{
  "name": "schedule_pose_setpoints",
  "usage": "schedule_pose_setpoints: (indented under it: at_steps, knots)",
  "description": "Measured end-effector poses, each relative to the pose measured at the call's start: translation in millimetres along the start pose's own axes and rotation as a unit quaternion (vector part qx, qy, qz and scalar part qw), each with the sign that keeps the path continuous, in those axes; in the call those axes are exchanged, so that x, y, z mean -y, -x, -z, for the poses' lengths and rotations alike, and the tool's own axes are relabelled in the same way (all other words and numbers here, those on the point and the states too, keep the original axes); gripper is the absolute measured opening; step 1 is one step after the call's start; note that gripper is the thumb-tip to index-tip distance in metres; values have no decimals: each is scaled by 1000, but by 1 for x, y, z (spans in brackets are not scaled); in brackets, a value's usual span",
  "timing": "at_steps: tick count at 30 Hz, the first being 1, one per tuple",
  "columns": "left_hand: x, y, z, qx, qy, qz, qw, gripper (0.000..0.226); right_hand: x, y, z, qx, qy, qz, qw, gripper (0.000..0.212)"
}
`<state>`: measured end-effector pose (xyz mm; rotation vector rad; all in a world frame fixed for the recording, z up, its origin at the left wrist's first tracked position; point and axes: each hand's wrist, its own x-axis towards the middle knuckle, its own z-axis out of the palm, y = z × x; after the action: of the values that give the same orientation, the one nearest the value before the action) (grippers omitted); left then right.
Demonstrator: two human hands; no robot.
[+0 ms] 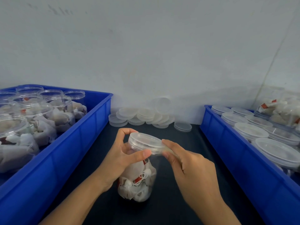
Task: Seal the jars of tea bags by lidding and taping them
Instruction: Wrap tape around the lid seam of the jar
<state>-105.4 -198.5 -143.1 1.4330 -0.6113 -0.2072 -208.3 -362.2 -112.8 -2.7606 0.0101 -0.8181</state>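
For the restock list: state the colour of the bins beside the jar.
Blue, both of them; head view.

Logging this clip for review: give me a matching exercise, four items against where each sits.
Items:
1. open clear plastic jars of tea bags
2. lidded clear plastic jars
3. loose pile of clear round lids
4. clear jar being lidded

Places:
A. by the wall
B. left blue plastic crate
C. between both hands
D. right blue plastic crate

Pairs: 1-B, 2-D, 3-A, 4-C
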Motion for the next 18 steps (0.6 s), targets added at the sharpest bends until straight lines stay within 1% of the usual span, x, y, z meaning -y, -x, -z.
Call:
schedule_pose_setpoints:
  at_steps: [2,4,5,6,8,9,10,12,14,15,18]
  knots:
    - [0,3,-2,-5,-8,-13,1000,75,5,0,0,-21,-12,-10,1000,46]
    - [0,7,-6,-13,-35,-29,999,70,8,1,0,-48,-15,-4,999,37]
    - [1,9,-9,-19,-51,-34,998,74,8,2,-1,-50,-15,-1,999,35]
    - [1,10,-12,-31,-75,-36,996,85,9,3,-2,-47,-15,0,999,33]
    - [1,10,-14,-82,-156,-45,983,111,9,5,-5,-51,-7,11,999,29]
    - [-1,9,-15,-109,-197,-54,973,117,8,5,-8,-57,-6,20,998,30]
    - [-1,8,-15,-128,-224,-58,964,117,7,6,-10,-58,-8,30,998,33]
    - [-2,5,-14,-145,-238,-66,958,102,5,7,-10,-49,-18,46,998,34]
    - [-2,3,-13,-150,-231,-71,959,88,3,6,-7,-12,-29,39,999,37]
    - [-1,3,-12,-148,-224,-71,961,85,2,5,-7,3,-30,31,999,40]
    - [-3,2,-13,-144,-203,-68,966,83,-8,6,-10,3,-82,-15,997,53]
